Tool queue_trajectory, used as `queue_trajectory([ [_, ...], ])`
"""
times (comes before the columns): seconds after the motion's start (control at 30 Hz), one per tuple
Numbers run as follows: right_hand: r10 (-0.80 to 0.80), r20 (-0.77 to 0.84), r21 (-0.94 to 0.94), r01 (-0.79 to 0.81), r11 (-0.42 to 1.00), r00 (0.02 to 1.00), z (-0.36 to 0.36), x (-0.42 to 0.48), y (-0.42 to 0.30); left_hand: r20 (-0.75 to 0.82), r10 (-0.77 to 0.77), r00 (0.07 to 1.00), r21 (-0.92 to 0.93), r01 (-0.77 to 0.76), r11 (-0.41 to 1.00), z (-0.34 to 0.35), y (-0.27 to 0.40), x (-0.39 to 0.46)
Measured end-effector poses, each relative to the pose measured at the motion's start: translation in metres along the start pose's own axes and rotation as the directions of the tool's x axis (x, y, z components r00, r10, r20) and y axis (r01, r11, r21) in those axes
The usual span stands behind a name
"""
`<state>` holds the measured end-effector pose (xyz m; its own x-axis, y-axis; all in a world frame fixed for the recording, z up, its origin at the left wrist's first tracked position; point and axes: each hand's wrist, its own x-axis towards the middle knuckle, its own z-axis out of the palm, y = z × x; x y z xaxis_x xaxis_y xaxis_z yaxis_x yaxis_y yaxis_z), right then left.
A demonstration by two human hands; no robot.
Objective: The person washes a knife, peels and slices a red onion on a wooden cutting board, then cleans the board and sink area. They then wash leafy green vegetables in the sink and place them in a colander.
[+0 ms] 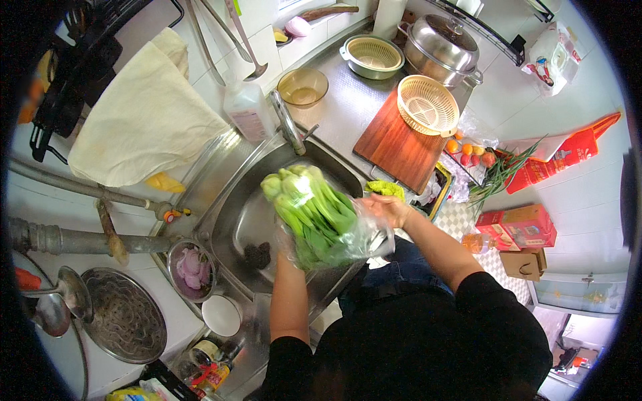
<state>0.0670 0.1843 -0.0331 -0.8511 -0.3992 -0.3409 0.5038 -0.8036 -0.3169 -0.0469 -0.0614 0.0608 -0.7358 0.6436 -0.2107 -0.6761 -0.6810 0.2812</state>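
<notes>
A clear plastic bag (378,233) of leafy green vegetables (313,210), with thick pale stems, is held over the stainless steel sink (241,200). My left hand (285,240) supports the bag from its near left side, its fingers mostly hidden behind the greens. My right hand (388,209) grips the bag's loose plastic on the right. A dark scouring pad (257,255) lies in the sink below. The metal faucet (288,123) stands at the sink's far edge.
A wooden cutting board (396,140) with a plastic colander (428,105) lies to the right. A glass bowl (302,87) stands behind the faucet. At left are a bowl of onion pieces (191,270) and a white bowl (221,315). A yellow-green cloth (385,189) lies near my right hand.
</notes>
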Motion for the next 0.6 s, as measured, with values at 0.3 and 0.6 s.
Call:
queue_trajectory([
  [0.3,-0.410,0.109,-0.944,0.225,0.244,0.905,0.144,0.018,-0.039,0.111,0.119,0.987,0.718,-0.162,0.677,-0.054,0.018,0.006],
  [0.6,-0.648,0.208,-0.956,0.293,0.024,0.733,0.131,-0.002,-0.013,0.080,0.064,0.995,0.730,-0.103,0.676,-0.065,-0.017,-0.001],
])
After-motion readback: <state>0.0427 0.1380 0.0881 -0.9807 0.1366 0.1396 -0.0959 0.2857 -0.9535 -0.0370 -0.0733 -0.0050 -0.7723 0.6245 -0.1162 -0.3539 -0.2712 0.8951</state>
